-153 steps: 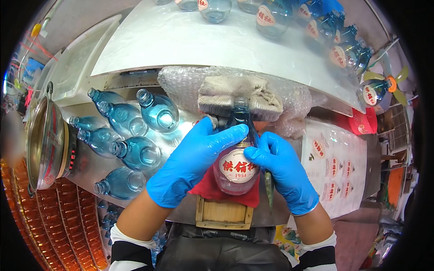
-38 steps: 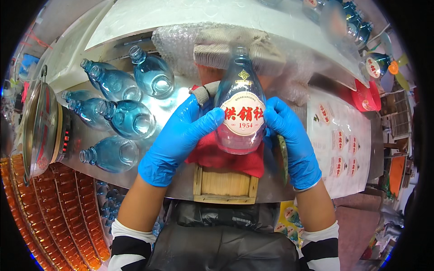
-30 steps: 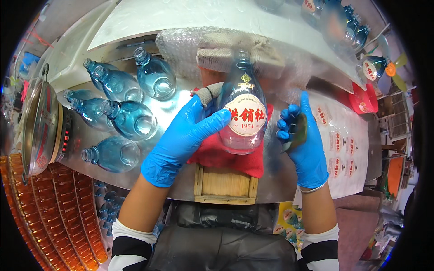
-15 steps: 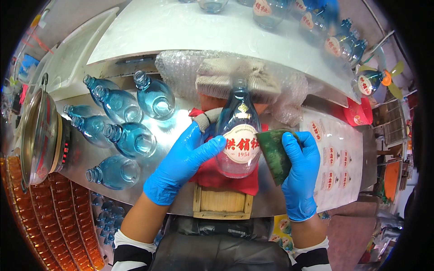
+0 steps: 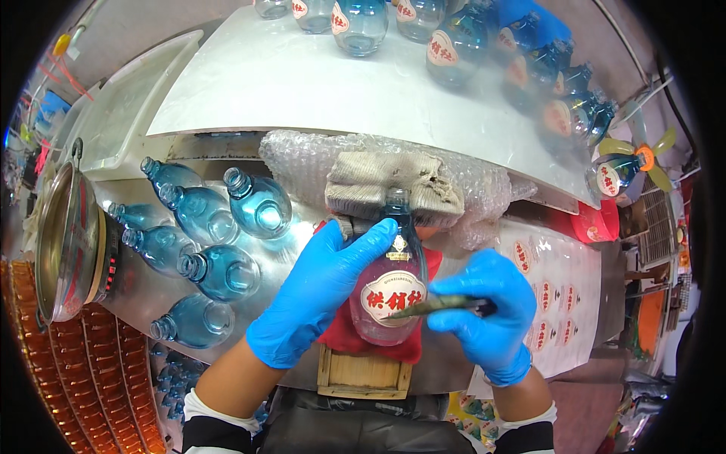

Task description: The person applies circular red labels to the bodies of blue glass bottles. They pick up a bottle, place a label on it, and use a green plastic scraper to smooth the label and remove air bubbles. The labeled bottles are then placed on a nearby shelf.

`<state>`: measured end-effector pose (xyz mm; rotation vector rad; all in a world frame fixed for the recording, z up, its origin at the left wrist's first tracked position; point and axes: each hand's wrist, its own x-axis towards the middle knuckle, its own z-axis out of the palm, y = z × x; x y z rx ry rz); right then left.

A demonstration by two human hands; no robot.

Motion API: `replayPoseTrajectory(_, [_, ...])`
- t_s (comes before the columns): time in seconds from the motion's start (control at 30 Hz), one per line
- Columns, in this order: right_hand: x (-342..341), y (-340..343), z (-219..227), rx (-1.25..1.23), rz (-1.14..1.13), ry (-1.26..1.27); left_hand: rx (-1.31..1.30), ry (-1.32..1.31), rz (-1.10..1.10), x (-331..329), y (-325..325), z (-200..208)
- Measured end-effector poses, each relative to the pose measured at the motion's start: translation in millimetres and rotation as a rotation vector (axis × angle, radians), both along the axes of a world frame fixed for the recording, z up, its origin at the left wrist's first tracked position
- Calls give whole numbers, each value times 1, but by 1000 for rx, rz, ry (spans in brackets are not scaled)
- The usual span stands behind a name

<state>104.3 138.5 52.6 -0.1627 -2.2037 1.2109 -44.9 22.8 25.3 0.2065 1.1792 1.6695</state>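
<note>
while our left hand [image 5: 310, 295] wraps its grip around the blue bottle [image 5: 397, 261] at its shoulder, over the red cloth [image 5: 340, 333], our right hand [image 5: 491, 314] pinches a green card [image 5: 442, 303], tip over the label [image 5: 392, 291].

Bright, glare on metal tabletop [image 5: 304, 229], hazy upper-right bottles [image 5: 558, 117]; bowed edges, black corners

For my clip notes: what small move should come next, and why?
Perhaps sweep the thin green piece gently across the label: the right hand holds it with one end over the label's lower part, while the left hand holds the bottle.
</note>
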Motion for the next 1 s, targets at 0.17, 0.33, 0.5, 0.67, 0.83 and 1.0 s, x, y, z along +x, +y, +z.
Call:
replayPoseTrajectory(0.17, [-42, 18, -2, -113, -265, 66, 31, 53, 11, 3, -5, -20])
replayPoseTrajectory(0.33, [-36, 23, 23, 6, 58, -120, 43, 489, 56, 18, -27, -23])
replayPoseTrajectory(0.5, [-38, 19, 20, -884, -404, -10, -47, 211, -59, 12, -11, 5])
replayPoseTrajectory(0.67, [-25, 17, 7, -945, -156, -584, -27, 122, -62, 12, -10, -2])
replayPoseTrajectory(0.83, [-28, 8, -13, -950, -74, -582, 25, 126, -79, 10, -10, -8])
replayPoseTrajectory(1.0, [-25, 12, -11, -1122, -13, -585, 14, 139, -93, 9, -11, -10])
